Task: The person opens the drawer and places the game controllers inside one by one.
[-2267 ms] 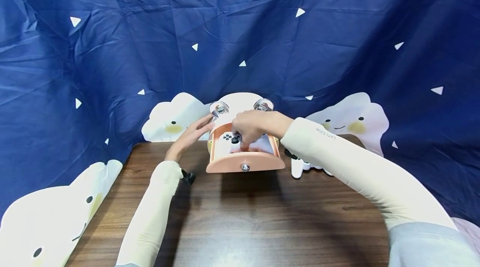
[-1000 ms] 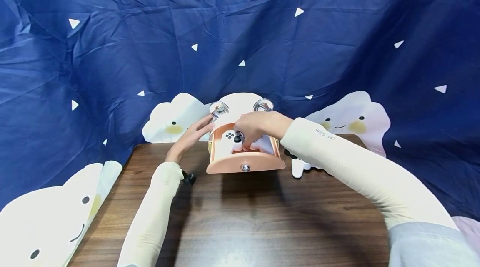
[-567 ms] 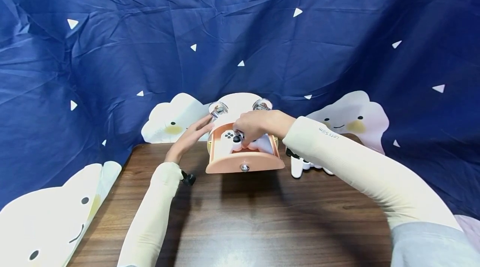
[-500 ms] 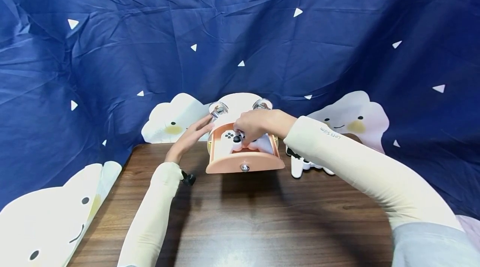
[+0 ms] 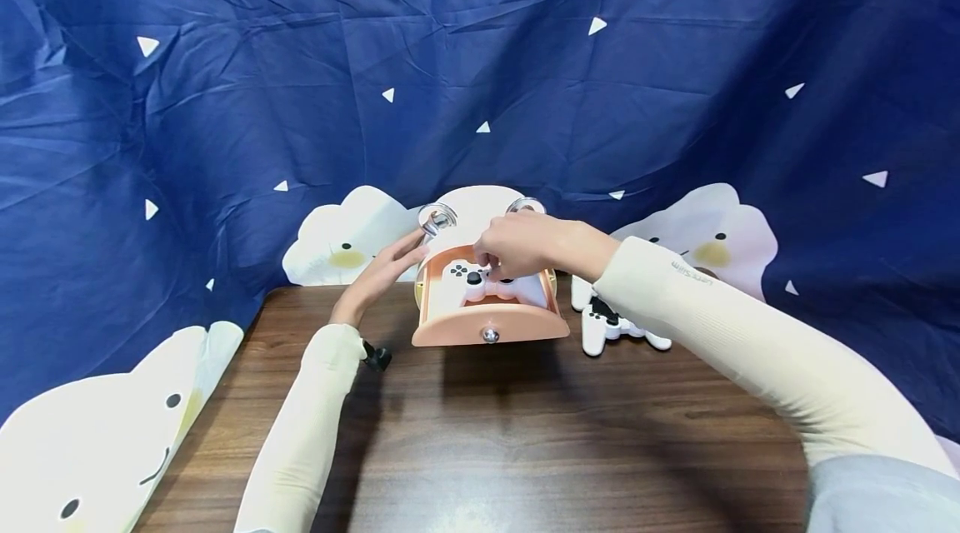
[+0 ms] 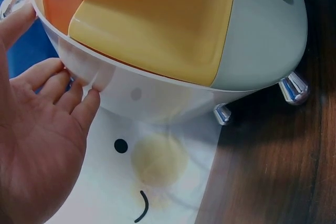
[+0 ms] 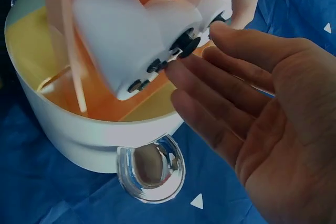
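A white game controller (image 5: 452,290) with black thumbsticks lies in the pulled-out peach drawer (image 5: 450,330) of a rounded white drawer box (image 5: 480,212). My right hand (image 5: 528,243) hovers over the controller with its fingers loosely bent. In the right wrist view the fingertips (image 7: 181,74) are beside the black sticks and buttons, gripping nothing; whether they touch the controller I cannot tell. My left hand (image 5: 382,271) has its fingers extended against the box's left side. The left wrist view shows these fingertips (image 6: 93,95) at the white outer wall.
Another white controller (image 5: 594,335) lies on the brown wooden table (image 5: 480,433), right of the box and partly behind my right sleeve. Silver bell-shaped pieces (image 5: 437,218) top the box, and short metal feet (image 6: 295,88) support it. A blue cloth (image 5: 480,58) hangs behind.
My right hand has drawn up and to the right, off the controller in the drawer. More of the controller on the table shows. My left hand stays in place.
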### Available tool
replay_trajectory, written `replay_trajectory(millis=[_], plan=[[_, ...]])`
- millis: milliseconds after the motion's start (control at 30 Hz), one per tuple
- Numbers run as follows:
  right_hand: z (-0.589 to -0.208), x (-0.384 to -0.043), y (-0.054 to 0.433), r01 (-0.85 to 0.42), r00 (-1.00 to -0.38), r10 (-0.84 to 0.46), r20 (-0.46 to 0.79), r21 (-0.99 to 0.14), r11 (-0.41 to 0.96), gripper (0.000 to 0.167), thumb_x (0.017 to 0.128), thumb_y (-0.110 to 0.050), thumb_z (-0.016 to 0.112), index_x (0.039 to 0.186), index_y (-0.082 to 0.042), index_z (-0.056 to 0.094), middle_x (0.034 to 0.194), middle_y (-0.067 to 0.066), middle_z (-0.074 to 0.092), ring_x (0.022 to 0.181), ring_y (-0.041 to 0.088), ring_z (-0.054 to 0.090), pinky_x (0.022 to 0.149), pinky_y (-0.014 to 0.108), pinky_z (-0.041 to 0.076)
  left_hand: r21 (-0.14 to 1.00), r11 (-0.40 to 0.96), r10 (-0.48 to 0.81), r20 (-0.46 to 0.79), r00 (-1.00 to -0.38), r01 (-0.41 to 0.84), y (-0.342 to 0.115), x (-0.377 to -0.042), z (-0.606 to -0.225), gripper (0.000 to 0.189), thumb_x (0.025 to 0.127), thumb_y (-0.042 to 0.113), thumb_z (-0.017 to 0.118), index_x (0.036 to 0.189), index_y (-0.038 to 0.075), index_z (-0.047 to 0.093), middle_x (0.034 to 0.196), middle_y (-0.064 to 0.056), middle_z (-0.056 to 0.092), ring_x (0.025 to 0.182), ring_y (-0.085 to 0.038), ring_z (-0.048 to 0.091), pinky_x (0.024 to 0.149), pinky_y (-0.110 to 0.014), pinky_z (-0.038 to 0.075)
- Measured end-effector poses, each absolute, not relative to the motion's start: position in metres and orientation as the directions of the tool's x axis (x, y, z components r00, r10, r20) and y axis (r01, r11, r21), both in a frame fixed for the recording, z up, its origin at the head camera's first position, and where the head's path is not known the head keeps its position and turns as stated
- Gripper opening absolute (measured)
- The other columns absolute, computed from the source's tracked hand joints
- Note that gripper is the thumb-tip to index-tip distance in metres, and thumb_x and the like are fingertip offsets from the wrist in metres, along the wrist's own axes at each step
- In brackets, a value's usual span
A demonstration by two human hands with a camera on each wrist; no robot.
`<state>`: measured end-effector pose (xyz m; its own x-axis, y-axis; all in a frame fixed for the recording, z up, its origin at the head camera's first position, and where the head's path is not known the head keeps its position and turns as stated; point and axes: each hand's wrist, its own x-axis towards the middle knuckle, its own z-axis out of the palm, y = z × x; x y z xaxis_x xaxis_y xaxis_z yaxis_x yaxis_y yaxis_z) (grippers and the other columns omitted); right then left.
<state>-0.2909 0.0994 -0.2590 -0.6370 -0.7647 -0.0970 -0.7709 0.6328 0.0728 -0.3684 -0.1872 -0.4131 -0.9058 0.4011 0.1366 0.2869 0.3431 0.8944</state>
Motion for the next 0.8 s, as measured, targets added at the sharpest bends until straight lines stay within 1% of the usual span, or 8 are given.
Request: replay_trajectory(millis=[67,167,300,400,467,667,800], plan=[[-0.262,-0.289,0.104,-0.784,-0.621,-0.781,-0.060,0.071,0.617,0.007,0.093,-0.021,0.082,0.097,-0.016,0.079,0.094,-0.003,0.079,0.086,0.018,0.071,0.080,0.039,0.059,0.895,0.341,0.402,0.138,-0.905,0.288,-0.187,-0.368,-0.413,0.068,0.109,0.048,0.055,0.169,0.021,0.035,0.176,-0.007,0.031,0.165,-0.026,0.025,0.134,-0.053,0.021],[-0.266,-0.287,0.110,-0.801,-0.596,-0.803,-0.004,0.067,0.594,0.003,0.093,-0.015,0.080,0.093,-0.017,0.077,0.088,-0.004,0.077,0.080,0.016,0.069,0.075,0.037,0.059,0.896,0.339,0.402,0.137,-0.905,0.287,-0.187,-0.368,-0.413,0.068,0.109,0.048,0.055,0.169,0.021,0.035,0.176,-0.007,0.031,0.165,-0.026,0.025,0.135,-0.052,0.021],[-0.272,-0.285,0.116,-0.809,-0.581,-0.812,0.061,0.063,0.584,0.004,0.093,-0.011,0.079,0.094,-0.015,0.077,0.091,-0.003,0.078,0.081,0.016,0.069,0.073,0.038,0.058,0.896,0.335,0.408,0.140,-0.902,0.290,-0.187,-0.368,-0.413,0.068,0.109,0.048,0.055,0.169,0.021,0.035,0.176,-0.007,0.031,0.165,-0.026,0.025,0.134,-0.052,0.021],[-0.276,-0.283,0.120,-0.807,-0.580,-0.808,0.099,0.065,0.587,0.003,0.094,-0.014,0.080,0.094,-0.016,0.077,0.094,-0.003,0.077,0.083,0.017,0.069,0.074,0.040,0.058,0.897,0.335,0.409,0.138,-0.902,0.289,-0.187,-0.369,-0.413,0.067,0.109,0.047,0.055,0.168,0.021,0.035,0.176,-0.006,0.031,0.165,-0.026,0.025,0.134,-0.052,0.022],[-0.277,-0.281,0.122,-0.807,-0.576,-0.808,0.125,0.067,0.587,0.005,0.093,-0.015,0.080,0.093,-0.017,0.076,0.093,-0.003,0.076,0.081,0.017,0.067,0.072,0.039,0.057,0.899,0.333,0.410,0.133,-0.902,0.284,-0.188,-0.369,-0.413,0.067,0.110,0.046,0.055,0.169,0.021,0.035,0.176,-0.006,0.031,0.165,-0.025,0.025,0.135,-0.052,0.021],[-0.281,-0.274,0.130,-0.805,-0.561,-0.798,0.219,0.081,0.588,0.012,0.093,-0.013,0.079,0.086,-0.021,0.072,0.084,-0.009,0.068,0.072,0.011,0.061,0.063,0.037,0.053,0.904,0.329,0.411,0.125,-0.903,0.275,-0.189,-0.371,-0.415,0.067,0.110,0.045,0.055,0.169,0.021,0.034,0.176,-0.005,0.030,0.165,-0.025,0.023,0.135,-0.051,0.019],[-0.283,-0.266,0.135,-0.783,-0.580,-0.765,0.281,0.065,0.618,0.015,0.092,-0.013,0.079,0.084,-0.023,0.070,0.079,-0.011,0.063,0.067,0.008,0.057,0.059,0.034,0.049,0.904,0.328,0.411,0.126,-0.903,0.276,-0.189,-0.371,-0.413,0.067,0.110,0.046,0.055,0.169,0.021,0.034,0.176,-0.006,0.030,0.165,-0.025,0.024,0.135,-0.051,0.020]])
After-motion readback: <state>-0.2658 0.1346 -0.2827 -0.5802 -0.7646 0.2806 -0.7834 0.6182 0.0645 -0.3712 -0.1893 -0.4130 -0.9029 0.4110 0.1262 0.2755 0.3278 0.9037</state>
